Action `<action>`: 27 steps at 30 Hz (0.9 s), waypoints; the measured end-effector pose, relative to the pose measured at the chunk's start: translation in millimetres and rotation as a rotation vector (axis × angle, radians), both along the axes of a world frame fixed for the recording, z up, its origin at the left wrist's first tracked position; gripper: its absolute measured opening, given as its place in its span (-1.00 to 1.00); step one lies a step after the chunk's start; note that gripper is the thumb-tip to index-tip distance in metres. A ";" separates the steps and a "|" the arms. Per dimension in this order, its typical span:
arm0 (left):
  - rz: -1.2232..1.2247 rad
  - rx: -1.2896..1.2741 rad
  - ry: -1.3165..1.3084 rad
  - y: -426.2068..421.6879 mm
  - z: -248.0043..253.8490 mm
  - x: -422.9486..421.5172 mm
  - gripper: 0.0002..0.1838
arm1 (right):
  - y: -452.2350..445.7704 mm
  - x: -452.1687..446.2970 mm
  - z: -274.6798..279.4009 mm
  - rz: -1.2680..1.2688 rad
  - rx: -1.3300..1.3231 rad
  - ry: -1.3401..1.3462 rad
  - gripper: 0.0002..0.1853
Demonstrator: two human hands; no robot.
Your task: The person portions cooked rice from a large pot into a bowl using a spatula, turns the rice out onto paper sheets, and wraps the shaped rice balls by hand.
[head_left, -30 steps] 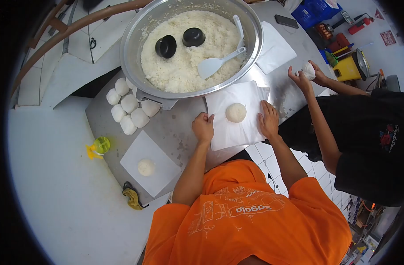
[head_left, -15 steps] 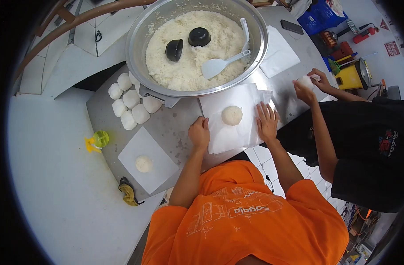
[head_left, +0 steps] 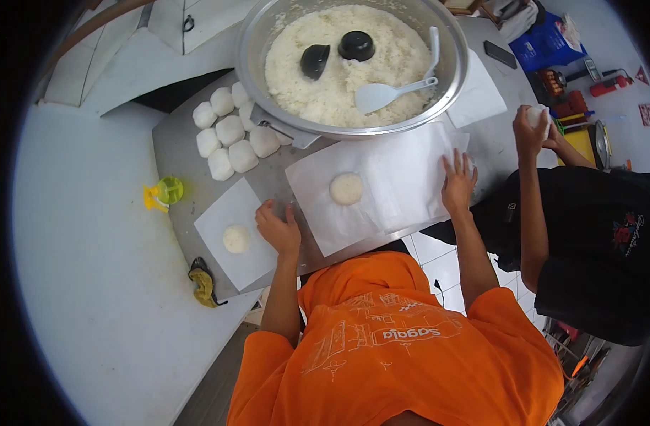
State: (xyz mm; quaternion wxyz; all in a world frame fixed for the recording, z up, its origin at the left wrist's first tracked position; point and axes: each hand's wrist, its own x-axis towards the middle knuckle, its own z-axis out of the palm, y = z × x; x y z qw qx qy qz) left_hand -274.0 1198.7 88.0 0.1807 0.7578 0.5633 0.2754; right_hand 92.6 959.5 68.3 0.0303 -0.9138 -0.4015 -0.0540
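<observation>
My left hand [head_left: 279,228] is open, thumb apart from its fingers, beside the right edge of a single white paper sheet [head_left: 222,209]. A round, flat-topped rice portion [head_left: 235,240] sits on that sheet. Fingers spread, my right hand [head_left: 458,186] presses on the right part of some overlapping white wrapping papers [head_left: 410,177]. On the left part of these papers lies a second rice portion [head_left: 346,189]. Neither hand touches rice.
A large metal pot [head_left: 353,132] of rice holds two black bowls [head_left: 357,45] and a white rice paddle [head_left: 382,96]. Several wrapped rice bundles [head_left: 230,130] stand left of it, near a yellow spray bottle [head_left: 169,190]. On the right, a co-worker's hands [head_left: 534,131] hold a white bundle.
My left hand has moved left and opened from a closed curl. The top paper with its rice portion has slid left. The view has shifted, and the co-worker's hands have turned their bundle.
</observation>
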 end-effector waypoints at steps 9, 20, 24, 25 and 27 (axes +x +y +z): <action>-0.643 0.144 -0.004 -63.5 -3.2 16.0 -0.78 | 53.2 -155.2 35.2 0.590 0.179 0.492 -0.64; -0.435 -0.175 -0.990 -29.8 168.5 15.0 -0.66 | 43.1 -159.1 26.3 0.466 0.157 0.494 -0.65; -0.850 0.202 -1.350 -18.9 286.3 9.8 -0.58 | 39.8 -175.7 21.9 0.503 0.178 0.498 -0.65; -0.847 0.325 -1.444 -19.7 309.9 17.3 -0.52 | 50.3 -172.9 19.4 0.524 0.201 0.486 -0.65; -0.924 0.329 -1.498 -18.7 326.5 10.3 -0.51 | 58.5 -173.5 17.5 0.515 0.210 0.499 -0.65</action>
